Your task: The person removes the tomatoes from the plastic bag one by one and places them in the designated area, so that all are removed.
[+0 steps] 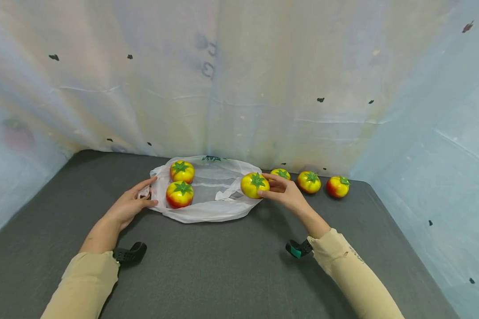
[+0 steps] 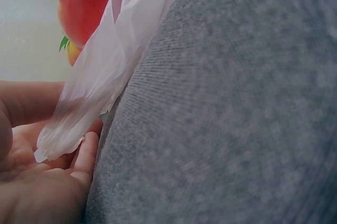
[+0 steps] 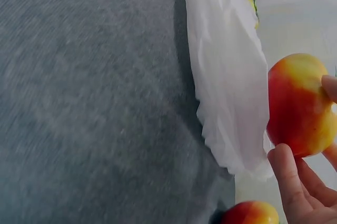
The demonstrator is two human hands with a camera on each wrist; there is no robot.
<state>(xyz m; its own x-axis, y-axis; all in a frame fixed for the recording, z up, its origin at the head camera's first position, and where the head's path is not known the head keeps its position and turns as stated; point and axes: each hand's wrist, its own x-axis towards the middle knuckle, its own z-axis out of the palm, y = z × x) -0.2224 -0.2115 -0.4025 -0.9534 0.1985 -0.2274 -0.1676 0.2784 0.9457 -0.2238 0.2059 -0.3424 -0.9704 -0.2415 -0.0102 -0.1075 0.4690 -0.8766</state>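
White plastic bag (image 1: 207,214), its green print (image 1: 212,158) too small to read, lies between the left hand (image 1: 125,205) and right hand (image 1: 286,193). The left fingers curl round its nearest end (thin plastic veils part of them); the right fingers, their forearm (image 1: 349,268) angled inward, pinch a tomato (image 1: 253,185) at the opposite rim. Just beyond them, a second tomato (image 1: 281,173) is partly hidden.

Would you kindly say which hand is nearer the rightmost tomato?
Right. The right hand is left of the rightmost tomato; the left hand is farther left, at the left end of the bag.
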